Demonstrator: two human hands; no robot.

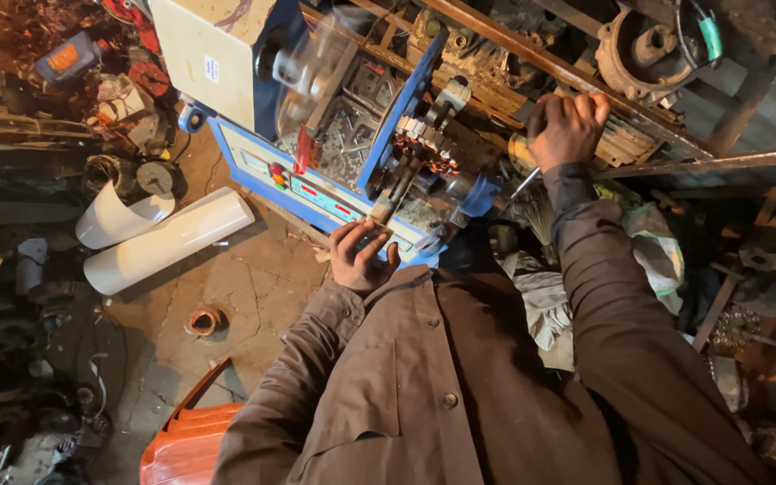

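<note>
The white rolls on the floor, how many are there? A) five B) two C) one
B: two white rolls lie side by side on the stone floor, beside the blue machine that the person's left hand touches.

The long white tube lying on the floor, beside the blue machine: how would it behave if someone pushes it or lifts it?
The white tube lies on its side and is round, so a sideways push would probably roll it across the stone floor. Its smooth surface may be slippery. It looks like rolled sheet, so perhaps light, but that is uncertain.
</note>
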